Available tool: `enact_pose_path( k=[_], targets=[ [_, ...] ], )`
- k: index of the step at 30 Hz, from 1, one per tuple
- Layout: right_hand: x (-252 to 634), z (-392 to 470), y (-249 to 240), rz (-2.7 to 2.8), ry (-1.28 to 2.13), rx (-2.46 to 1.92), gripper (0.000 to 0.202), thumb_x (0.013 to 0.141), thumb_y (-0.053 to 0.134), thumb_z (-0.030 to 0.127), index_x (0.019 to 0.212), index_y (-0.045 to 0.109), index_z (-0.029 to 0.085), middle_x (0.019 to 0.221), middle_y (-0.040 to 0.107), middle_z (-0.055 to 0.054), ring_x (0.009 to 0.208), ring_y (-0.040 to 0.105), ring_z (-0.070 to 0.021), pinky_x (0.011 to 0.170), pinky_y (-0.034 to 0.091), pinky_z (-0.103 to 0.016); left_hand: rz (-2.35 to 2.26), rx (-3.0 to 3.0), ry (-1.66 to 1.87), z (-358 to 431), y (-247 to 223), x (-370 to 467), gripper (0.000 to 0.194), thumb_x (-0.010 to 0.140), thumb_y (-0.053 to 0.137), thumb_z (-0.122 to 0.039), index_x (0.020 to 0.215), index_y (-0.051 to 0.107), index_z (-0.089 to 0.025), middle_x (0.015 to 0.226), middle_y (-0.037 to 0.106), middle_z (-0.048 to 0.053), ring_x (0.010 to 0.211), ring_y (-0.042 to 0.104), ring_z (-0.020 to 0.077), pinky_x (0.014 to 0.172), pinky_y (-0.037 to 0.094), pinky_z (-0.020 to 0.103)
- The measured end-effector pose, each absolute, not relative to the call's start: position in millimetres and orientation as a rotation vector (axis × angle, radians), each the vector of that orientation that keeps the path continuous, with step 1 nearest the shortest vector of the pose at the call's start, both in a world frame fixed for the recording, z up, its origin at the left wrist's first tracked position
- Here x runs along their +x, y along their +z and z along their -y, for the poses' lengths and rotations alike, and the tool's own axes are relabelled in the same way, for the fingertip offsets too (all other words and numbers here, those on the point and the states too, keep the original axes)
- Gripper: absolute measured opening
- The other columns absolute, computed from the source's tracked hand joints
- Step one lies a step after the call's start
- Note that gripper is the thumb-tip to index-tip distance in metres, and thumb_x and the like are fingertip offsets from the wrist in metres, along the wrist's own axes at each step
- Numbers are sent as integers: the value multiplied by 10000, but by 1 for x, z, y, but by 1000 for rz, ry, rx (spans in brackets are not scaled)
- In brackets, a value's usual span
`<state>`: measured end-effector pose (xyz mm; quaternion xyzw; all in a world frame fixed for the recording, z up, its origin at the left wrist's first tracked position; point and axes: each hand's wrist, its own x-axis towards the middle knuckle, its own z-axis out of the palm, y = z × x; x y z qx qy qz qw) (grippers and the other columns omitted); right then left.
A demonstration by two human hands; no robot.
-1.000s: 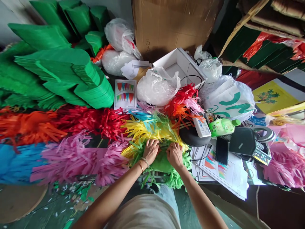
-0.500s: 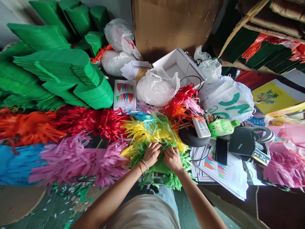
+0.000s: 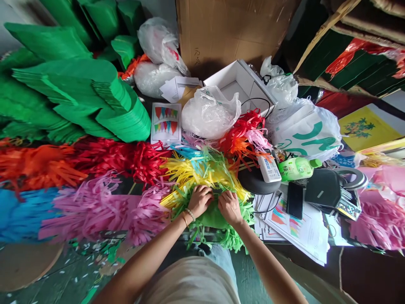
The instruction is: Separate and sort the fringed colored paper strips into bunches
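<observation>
Light green fringed paper (image 3: 212,217) lies at the table's front edge, its strips spreading to both sides. My left hand (image 3: 201,201), with a bracelet at the wrist, is curled on its upper left part. My right hand (image 3: 228,206) is closed on its upper right part, a short gap from the left. Both sets of fingertips press on the green paper; the exact pinch is small and partly hidden. Yellow fringed paper (image 3: 186,172) lies just beyond the hands.
Pink (image 3: 91,211), blue and red fringed bundles lie left, below green stacks (image 3: 123,114). Beyond are plastic bags (image 3: 209,112) and a white box (image 3: 240,84). On the right are a green bottle (image 3: 297,168), a phone (image 3: 294,200) and printed sheets (image 3: 311,236).
My left hand has shifted slightly, with its fingers bent differently. My right hand has moved up a little at the green paper. The view has tilted slightly.
</observation>
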<state>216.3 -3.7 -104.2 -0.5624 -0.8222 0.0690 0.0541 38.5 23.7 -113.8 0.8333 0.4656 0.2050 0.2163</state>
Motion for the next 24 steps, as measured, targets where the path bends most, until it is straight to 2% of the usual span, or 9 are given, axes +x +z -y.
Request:
enact_pose_path(
  k=[4, 7, 11, 13, 18, 21, 24],
  targets=[
    [219, -5, -98, 2313, 355, -1949, 134, 838, 630, 210, 742, 721, 232, 786, 686, -37, 908, 546, -230, 779, 346, -344, -1475, 2199, 545, -28, -114, 43, 28, 745, 719, -208, 719, 722, -218, 994, 663, 61, 971, 566, 263, 887, 418, 455],
    [220, -14, -99, 2211, 459, -2076, 142, 807, 662, 224, 689, 738, 247, 701, 692, -22, 870, 580, -223, 752, 347, -330, -1569, 2133, 510, -33, -114, 48, 74, 686, 748, -205, 624, 707, -211, 935, 649, 68, 953, 563, 280, 865, 418, 464],
    [223, -21, -100, 2164, 551, -2116, 107, 781, 699, 219, 682, 735, 237, 654, 694, -9, 823, 610, -212, 743, 353, -318, -1603, 2101, 469, -37, -115, 51, 40, 668, 757, -205, 656, 719, -210, 908, 639, 72, 934, 559, 289, 816, 431, 457],
    [227, -19, -98, 2190, 571, -2071, 105, 790, 691, 194, 705, 726, 243, 689, 703, 8, 838, 611, -200, 757, 351, -313, -1574, 2109, 469, -37, -117, 50, 36, 689, 748, -194, 698, 740, -229, 931, 640, 62, 948, 563, 276, 826, 432, 447],
    [231, -4, -90, 2310, 508, -1919, 133, 832, 622, 123, 794, 693, 228, 833, 701, -8, 918, 572, -200, 808, 336, -321, -1479, 2172, 510, -30, -119, 46, 190, 731, 705, -123, 726, 774, -300, 967, 668, 23, 950, 581, 240, 854, 435, 440],
    [227, 2, -88, 2383, 449, -1848, 90, 857, 598, 154, 839, 673, 200, 875, 679, -51, 942, 542, -231, 815, 329, -344, -1442, 2248, 539, -21, -116, 46, 227, 740, 671, -84, 769, 778, -282, 981, 684, 44, 960, 584, 259, 852, 440, 471],
    [223, 2, -89, 2435, 409, -1800, 104, 874, 559, 152, 833, 650, 180, 877, 657, -77, 934, 525, -245, 810, 325, -358, -1351, 2371, 562, -13, -111, 49, 233, 770, 621, -65, 815, 764, -243, 1048, 690, 71, 1044, 576, 279, 921, 430, 511]
  ],
)
